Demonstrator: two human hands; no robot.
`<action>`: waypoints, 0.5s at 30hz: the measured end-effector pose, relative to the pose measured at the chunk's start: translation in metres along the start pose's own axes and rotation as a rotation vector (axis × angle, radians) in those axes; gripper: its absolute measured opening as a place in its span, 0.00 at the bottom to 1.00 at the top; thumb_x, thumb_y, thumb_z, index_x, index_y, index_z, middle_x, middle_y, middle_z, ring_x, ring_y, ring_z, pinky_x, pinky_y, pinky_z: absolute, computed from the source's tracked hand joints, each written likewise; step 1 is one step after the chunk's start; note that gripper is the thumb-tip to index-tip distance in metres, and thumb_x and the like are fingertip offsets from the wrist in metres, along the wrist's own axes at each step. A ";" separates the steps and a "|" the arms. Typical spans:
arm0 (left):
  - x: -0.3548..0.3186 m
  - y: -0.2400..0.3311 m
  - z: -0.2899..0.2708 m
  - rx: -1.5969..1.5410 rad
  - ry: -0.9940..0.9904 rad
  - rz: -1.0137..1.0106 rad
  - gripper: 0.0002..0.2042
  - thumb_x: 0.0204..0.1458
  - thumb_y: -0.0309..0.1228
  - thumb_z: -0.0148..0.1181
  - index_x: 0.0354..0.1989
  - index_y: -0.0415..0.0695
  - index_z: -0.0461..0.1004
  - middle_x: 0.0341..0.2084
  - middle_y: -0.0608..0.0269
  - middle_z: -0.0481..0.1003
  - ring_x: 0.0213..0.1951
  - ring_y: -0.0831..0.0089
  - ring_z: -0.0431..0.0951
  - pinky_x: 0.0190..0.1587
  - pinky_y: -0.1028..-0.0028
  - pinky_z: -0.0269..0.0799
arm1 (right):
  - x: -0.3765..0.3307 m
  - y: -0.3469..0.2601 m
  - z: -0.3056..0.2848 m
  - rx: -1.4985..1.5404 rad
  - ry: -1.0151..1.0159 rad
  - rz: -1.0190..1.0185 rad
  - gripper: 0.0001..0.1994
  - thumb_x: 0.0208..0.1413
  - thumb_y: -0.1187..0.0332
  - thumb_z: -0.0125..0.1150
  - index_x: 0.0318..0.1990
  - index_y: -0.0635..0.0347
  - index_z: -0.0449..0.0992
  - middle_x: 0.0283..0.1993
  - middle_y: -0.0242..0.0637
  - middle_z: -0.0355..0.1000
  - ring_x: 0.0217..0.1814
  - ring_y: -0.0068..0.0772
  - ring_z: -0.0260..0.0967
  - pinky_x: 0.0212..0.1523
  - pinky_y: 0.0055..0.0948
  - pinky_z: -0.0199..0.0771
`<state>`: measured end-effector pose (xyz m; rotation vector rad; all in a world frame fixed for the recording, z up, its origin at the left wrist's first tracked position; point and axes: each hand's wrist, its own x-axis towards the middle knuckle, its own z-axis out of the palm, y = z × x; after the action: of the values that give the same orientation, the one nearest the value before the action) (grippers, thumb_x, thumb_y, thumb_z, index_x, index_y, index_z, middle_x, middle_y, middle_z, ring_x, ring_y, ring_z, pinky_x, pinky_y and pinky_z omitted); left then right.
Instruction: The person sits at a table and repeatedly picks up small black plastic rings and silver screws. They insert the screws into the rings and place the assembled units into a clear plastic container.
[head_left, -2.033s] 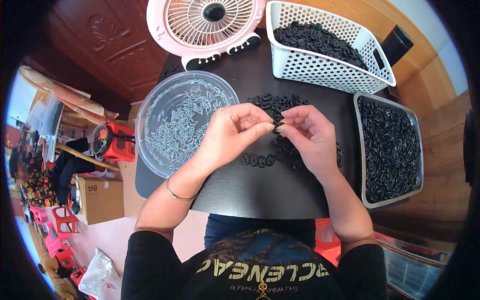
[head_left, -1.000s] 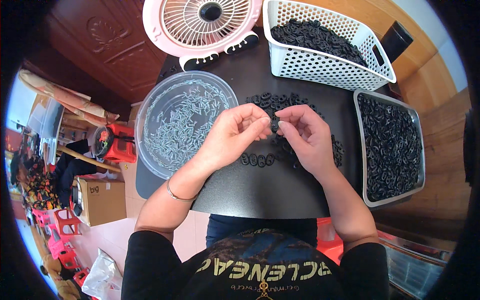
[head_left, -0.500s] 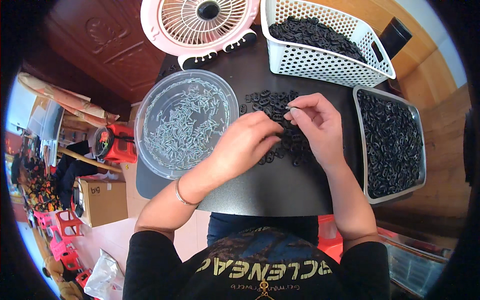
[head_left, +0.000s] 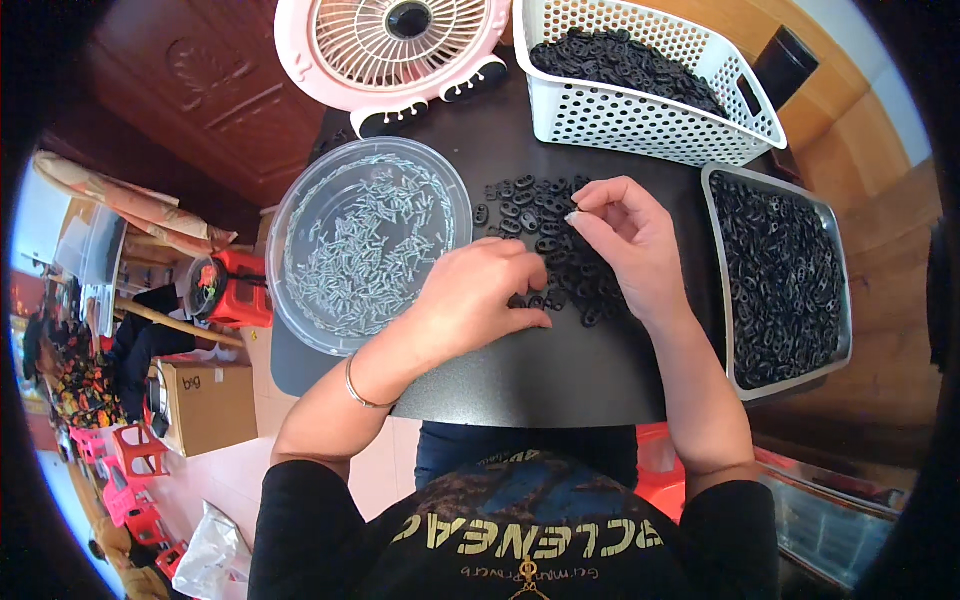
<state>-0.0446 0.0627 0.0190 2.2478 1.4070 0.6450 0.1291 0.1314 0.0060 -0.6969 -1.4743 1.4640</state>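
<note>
A loose pile of small black plastic pieces with two holes (head_left: 525,205) lies on the dark table, between and beyond my hands. At its near left edge is my left hand (head_left: 480,295), with thumb and fingers apart and nothing visible between them. My right hand (head_left: 635,240) is over the right side of the pile, its thumb and index fingertips pinched together. Whatever is in that pinch is too small to make out. Beside my left hand stands a round clear plastic tub (head_left: 284,290) with many small silver screw-like metal pieces (head_left: 370,270) in it.
A metal tray (head_left: 735,372) full of black pieces stands at the right. Behind the pile is a white perforated basket (head_left: 630,130) with more of them. A pink fan (head_left: 390,97) stands at the back left. A cardboard box (head_left: 210,405) sits on the floor.
My left hand has drawn back toward me and its thumb and fingers have spread. My right hand has shifted slightly left; the dark piece seen at its fingertips no longer shows.
</note>
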 end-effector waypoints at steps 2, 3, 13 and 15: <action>-0.001 -0.002 0.003 -0.008 -0.012 0.005 0.12 0.33 0.31 0.66 0.26 0.43 0.70 0.20 0.62 0.68 0.26 0.64 0.71 0.28 0.68 0.66 | 0.000 0.002 -0.001 -0.018 -0.009 0.039 0.08 0.47 0.78 0.57 0.36 0.64 0.69 0.37 0.32 0.68 0.39 0.18 0.66 0.43 0.18 0.66; -0.001 -0.003 0.004 -0.011 -0.017 0.008 0.12 0.33 0.31 0.66 0.26 0.43 0.70 0.20 0.62 0.68 0.26 0.64 0.71 0.29 0.68 0.66 | 0.000 0.002 -0.001 -0.028 -0.014 0.058 0.08 0.48 0.78 0.57 0.37 0.64 0.68 0.37 0.31 0.68 0.39 0.18 0.66 0.43 0.18 0.66; 0.000 -0.003 0.007 -0.122 -0.013 0.010 0.10 0.36 0.24 0.62 0.28 0.42 0.69 0.20 0.62 0.68 0.24 0.69 0.71 0.27 0.73 0.67 | -0.001 -0.002 0.003 -0.040 -0.019 0.127 0.13 0.47 0.77 0.57 0.43 0.65 0.70 0.35 0.33 0.70 0.37 0.18 0.67 0.40 0.19 0.68; 0.000 -0.003 0.005 -0.171 0.000 -0.023 0.09 0.39 0.21 0.60 0.30 0.41 0.69 0.21 0.64 0.69 0.22 0.73 0.72 0.26 0.76 0.68 | 0.000 -0.005 0.003 -0.049 -0.011 0.144 0.12 0.48 0.77 0.57 0.41 0.66 0.71 0.34 0.33 0.70 0.35 0.18 0.67 0.40 0.18 0.68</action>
<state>-0.0435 0.0635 0.0135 2.0965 1.3227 0.7284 0.1280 0.1292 0.0115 -0.8413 -1.4990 1.5462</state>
